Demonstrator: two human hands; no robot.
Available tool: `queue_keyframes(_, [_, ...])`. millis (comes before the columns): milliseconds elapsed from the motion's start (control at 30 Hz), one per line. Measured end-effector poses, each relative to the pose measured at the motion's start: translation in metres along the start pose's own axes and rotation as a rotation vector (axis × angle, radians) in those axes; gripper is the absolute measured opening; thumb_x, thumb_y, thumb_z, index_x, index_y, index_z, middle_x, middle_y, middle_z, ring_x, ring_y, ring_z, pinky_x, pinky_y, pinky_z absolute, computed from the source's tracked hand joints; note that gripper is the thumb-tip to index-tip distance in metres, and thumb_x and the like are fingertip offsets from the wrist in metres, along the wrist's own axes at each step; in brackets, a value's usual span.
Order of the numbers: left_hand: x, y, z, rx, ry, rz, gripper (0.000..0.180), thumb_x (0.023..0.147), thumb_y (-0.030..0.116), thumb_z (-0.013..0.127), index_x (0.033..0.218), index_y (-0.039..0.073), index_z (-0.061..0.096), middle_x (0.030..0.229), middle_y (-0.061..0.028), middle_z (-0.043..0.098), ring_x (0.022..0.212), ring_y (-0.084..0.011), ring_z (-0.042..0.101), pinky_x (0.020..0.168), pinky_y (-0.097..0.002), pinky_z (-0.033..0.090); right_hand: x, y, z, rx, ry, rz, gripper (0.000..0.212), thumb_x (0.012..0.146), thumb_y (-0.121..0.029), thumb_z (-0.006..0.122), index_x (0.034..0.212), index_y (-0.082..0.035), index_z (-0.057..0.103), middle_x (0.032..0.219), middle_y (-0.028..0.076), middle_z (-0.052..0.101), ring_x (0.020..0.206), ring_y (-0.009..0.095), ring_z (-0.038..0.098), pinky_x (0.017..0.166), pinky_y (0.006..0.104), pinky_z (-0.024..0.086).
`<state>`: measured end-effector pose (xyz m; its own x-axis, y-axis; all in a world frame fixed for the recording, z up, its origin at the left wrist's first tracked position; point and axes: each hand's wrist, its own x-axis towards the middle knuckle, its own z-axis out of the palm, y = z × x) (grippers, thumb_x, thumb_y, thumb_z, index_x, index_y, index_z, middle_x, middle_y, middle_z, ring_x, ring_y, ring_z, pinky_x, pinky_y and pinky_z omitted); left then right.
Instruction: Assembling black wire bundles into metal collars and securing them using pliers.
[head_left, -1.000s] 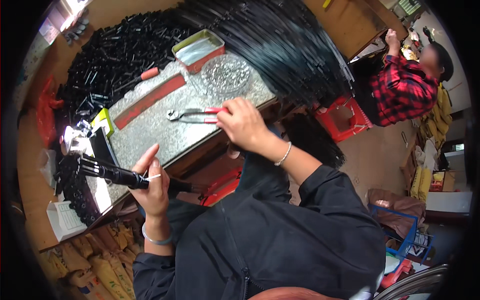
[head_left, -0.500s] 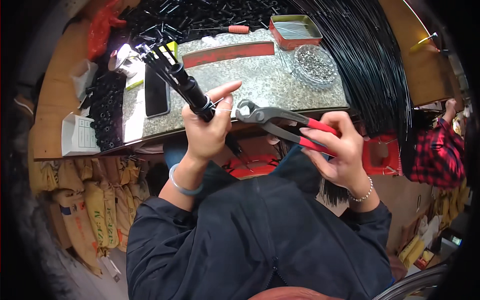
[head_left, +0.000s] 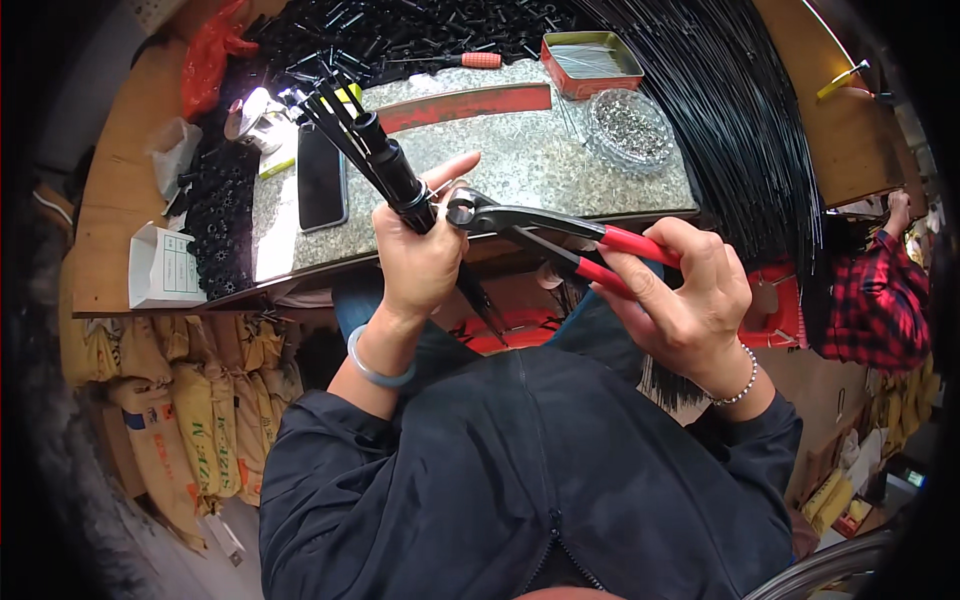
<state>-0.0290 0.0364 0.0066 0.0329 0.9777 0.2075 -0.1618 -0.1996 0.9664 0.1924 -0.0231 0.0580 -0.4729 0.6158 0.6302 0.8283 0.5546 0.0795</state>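
Note:
My left hand point(head_left: 422, 262) is closed around a black umbrella frame point(head_left: 395, 172), a bundle of thin ribs around a shaft with a silvery ring at the collar. The frame tilts, its rib ends up to the left and its lower end toward my lap. The left index finger points out to the right. My right hand point(head_left: 690, 295) is wrapped around the red handles of a pair of pincers point(head_left: 535, 222). Their dark, rounded jaws are at my left thumb, beside the collar. What sits between the jaws is too small to make out.
On the stone-topped bench point(head_left: 520, 150) lie a phone point(head_left: 322, 178), a red-handled tool point(head_left: 482, 61), a tin of thin wires point(head_left: 592, 62) and a glass dish of small metal parts point(head_left: 628, 132). Long black rods point(head_left: 720, 120) fill the right side. A co-worker's checked sleeve point(head_left: 880, 305) shows far right.
The pincer jaws have moved left and slightly up, closer to the collar and my left thumb. A thin pale wire that stretched between the frame and the jaws no longer shows.

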Motion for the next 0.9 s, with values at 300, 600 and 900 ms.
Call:
queue_keyframes(300, [-0.004,0.003,0.001,-0.033,0.018,-0.039,0.028,0.088,0.004,0.053,0.114,-0.007,0.054,0.054,0.0051,0.043,0.039,-0.0010,0.034,0.036,-0.0175,0.028,-0.001,-0.004,-0.004,-0.067,-0.006,-0.034,0.036,0.058,-0.022,0.077,0.092,-0.016,0.069,0.089,0.003,0.052,0.070,0.015,0.051,0.056,0.0270,0.038])
queue_keyframes(600, [-0.007,0.000,-0.002,-0.014,-0.037,0.058,0.025,0.088,0.004,0.054,0.110,-0.005,0.058,0.056,0.0057,0.043,0.043,-0.0009,0.036,0.038,-0.0171,0.028,-0.004,-0.006,-0.006,0.052,-0.175,-0.030,0.023,0.070,-0.023,0.070,0.075,-0.004,0.057,0.099,0.011,0.057,0.070,0.022,0.055,0.057,0.0325,0.043])
queue_keyframes(900, [-0.012,0.002,-0.009,0.073,-0.145,0.108,0.023,0.087,0.004,0.055,0.107,-0.006,0.060,0.062,0.0057,0.045,0.053,-0.0009,0.038,0.048,-0.0174,0.030,-0.005,-0.013,0.003,1.530,-1.147,0.818,0.053,0.070,-0.008,0.071,0.112,-0.003,0.039,0.080,0.009,0.059,0.058,0.014,0.058,0.044,0.0234,0.043])
